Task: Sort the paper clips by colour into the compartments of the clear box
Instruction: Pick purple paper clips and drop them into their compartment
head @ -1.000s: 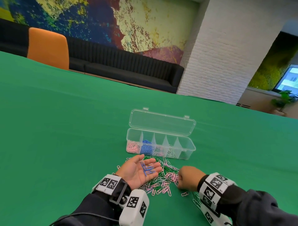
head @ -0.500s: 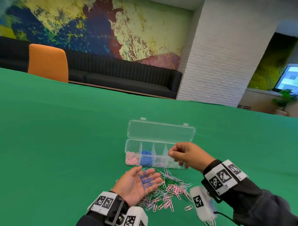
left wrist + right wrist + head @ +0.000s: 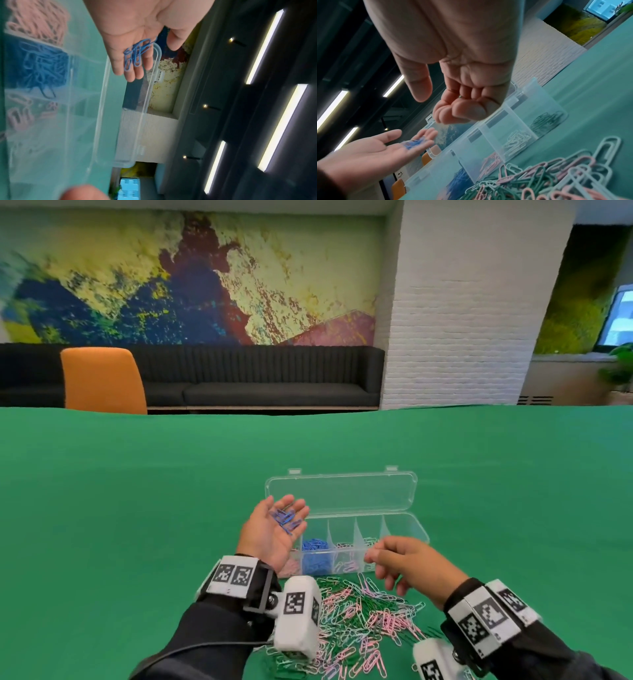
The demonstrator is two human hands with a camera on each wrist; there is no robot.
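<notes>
Left hand [image 3: 274,529] palm up, fingers straight and relaxed; small bunch of blue clips [image 3: 286,518] lies on fingers [image 3: 132,67], carried above left end of clear box [image 3: 404,529]; right hand [image 3: 407,563] fingers [image 3: 453,112] loosely curled, cannot tell whether anything held; hovers at box's 6 o'clock edge, above loose pile [image 3: 363,625]; box lid [image 3: 342,491] open at 12 o'clock; compartments left to right: pink, blue, few pink, white, green; mixed pink, green, white pile on green table [image 3: 120,508], 6 o'clock of box.
</notes>
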